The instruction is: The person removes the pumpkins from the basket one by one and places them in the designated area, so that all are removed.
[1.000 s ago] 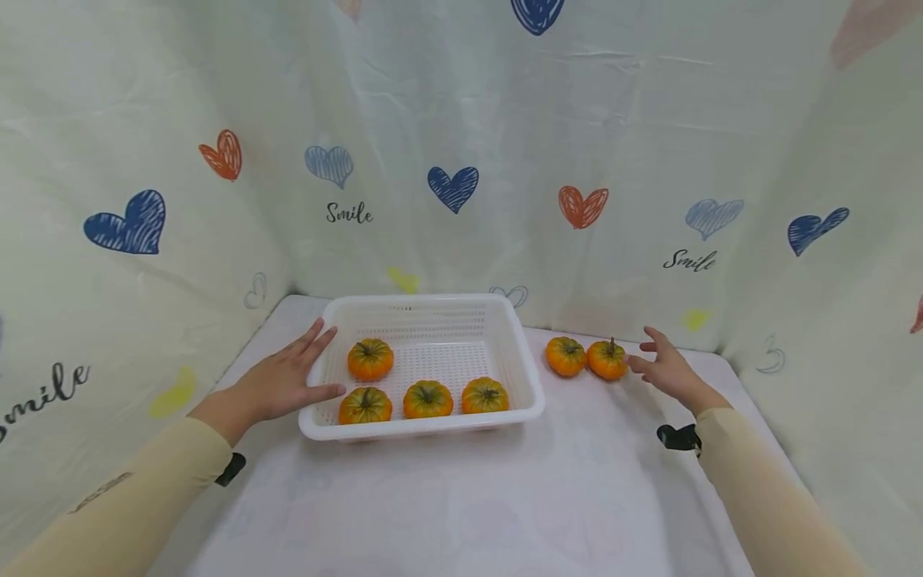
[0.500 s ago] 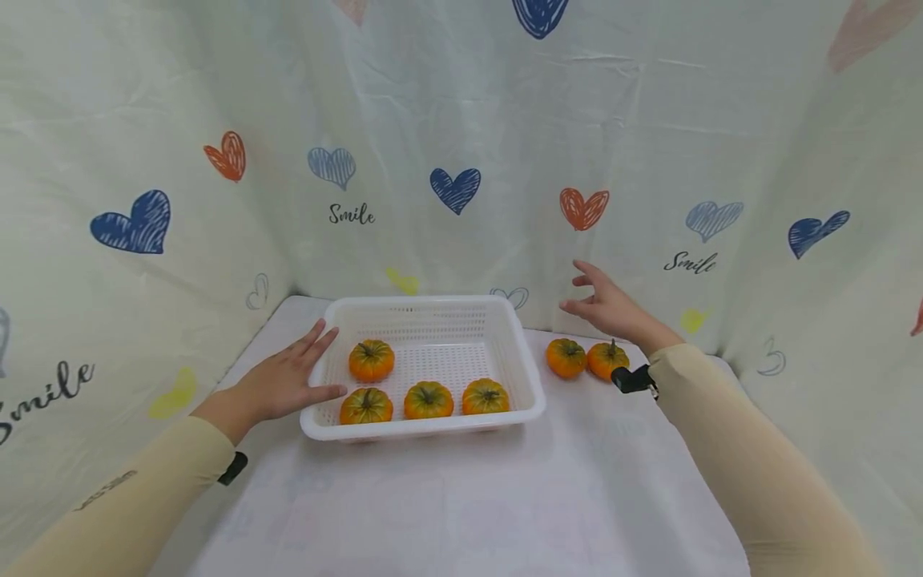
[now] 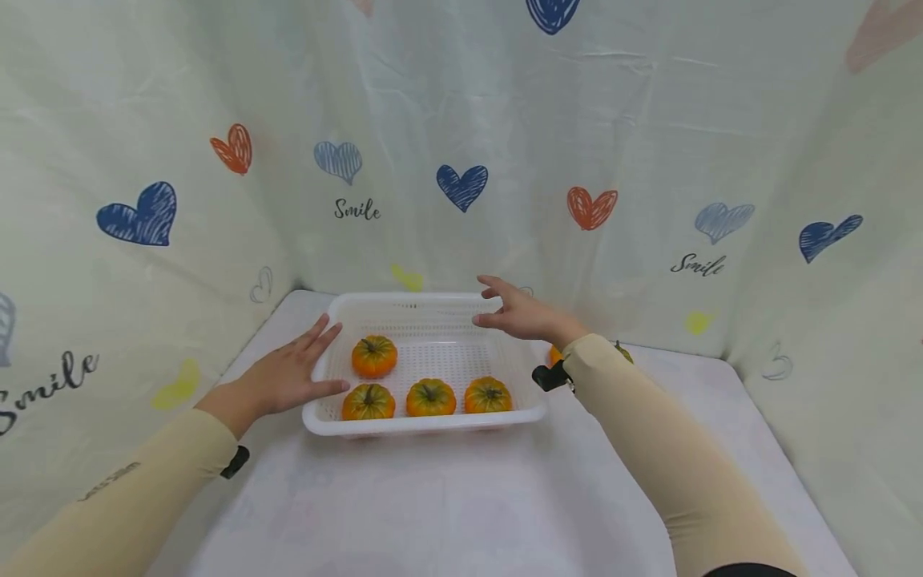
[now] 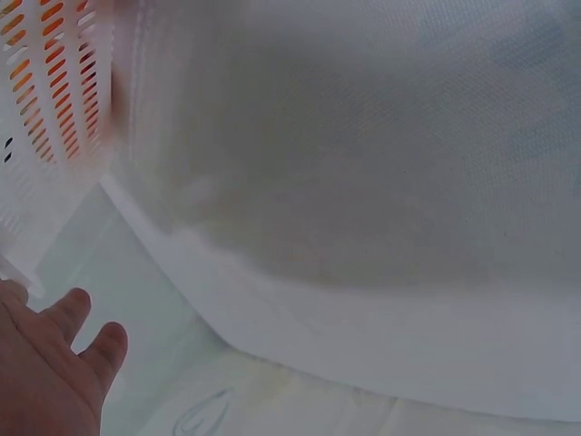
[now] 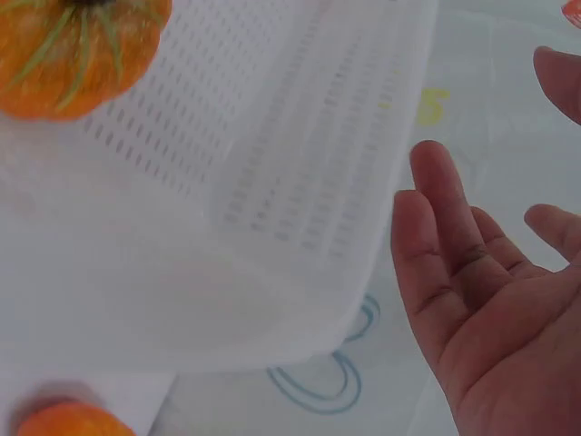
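White perforated plastic basket (image 3: 425,427) is sitting on the pale-covered table (image 3: 433,497), its near rim facing the wearer. Inside, four orange-and-green mini pumpkins are lying on the mesh floor: a far-left pumpkin (image 3: 374,356) toward the back, then a near-left pumpkin (image 3: 368,401), a near-middle pumpkin (image 3: 430,397) and a near-right pumpkin (image 3: 488,395) lining up along the front wall.

Left hand (image 3: 288,379) is spreading its fingers over the basket's left rim, gripping nothing; whether the fingertips are pressing the plastic, cannot tell.

Right hand (image 3: 525,312) is hovering at the far right corner of the basket, grip released, fingers extended and thumb apart. Right wrist view is showing the palm bare, the fingers standing just outside the basket wall.

Right of the basket, two more pumpkins are sitting on the table, the right sleeve (image 3: 656,433) mostly covering them; an orange edge (image 3: 554,355) and a stem end (image 3: 623,351) are showing.

Behind, a pale curtain (image 3: 404,88) is hanging, bearing printed hearts and "Smile" lettering (image 3: 356,210). Black wrist devices are poking out below both cuffs.
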Tool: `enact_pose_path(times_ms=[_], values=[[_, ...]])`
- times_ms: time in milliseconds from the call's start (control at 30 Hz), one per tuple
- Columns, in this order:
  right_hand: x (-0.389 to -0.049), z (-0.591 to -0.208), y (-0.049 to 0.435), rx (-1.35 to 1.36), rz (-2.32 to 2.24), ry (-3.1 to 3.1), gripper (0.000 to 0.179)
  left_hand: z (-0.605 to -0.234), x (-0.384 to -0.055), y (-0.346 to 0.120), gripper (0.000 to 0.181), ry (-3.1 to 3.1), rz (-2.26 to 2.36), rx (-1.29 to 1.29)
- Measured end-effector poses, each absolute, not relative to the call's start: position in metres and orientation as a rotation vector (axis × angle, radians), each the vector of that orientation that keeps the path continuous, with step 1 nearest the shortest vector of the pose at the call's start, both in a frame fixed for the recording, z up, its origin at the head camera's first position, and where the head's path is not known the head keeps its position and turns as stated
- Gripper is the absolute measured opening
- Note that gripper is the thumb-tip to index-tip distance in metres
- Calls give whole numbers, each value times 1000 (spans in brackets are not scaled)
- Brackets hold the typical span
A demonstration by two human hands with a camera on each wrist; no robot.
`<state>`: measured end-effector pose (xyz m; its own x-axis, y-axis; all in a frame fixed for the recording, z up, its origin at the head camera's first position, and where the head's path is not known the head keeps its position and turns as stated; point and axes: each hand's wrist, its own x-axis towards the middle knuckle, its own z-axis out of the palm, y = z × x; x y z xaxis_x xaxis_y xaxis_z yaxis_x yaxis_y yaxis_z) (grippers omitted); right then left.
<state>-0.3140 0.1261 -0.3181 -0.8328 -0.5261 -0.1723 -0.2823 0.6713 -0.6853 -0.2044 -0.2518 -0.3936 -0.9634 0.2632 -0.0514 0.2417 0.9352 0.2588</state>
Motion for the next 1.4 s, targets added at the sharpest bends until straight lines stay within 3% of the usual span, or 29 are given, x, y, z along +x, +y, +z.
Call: enact_pose_path(times_ms=[867, 1400], values=[[-331, -359, 60, -678, -992, 2324, 82, -398, -203, -253, 92, 3012, 379, 395], [-345, -384, 29, -762, -992, 2243, 72, -395, -204, -249, 94, 3009, 395, 360]])
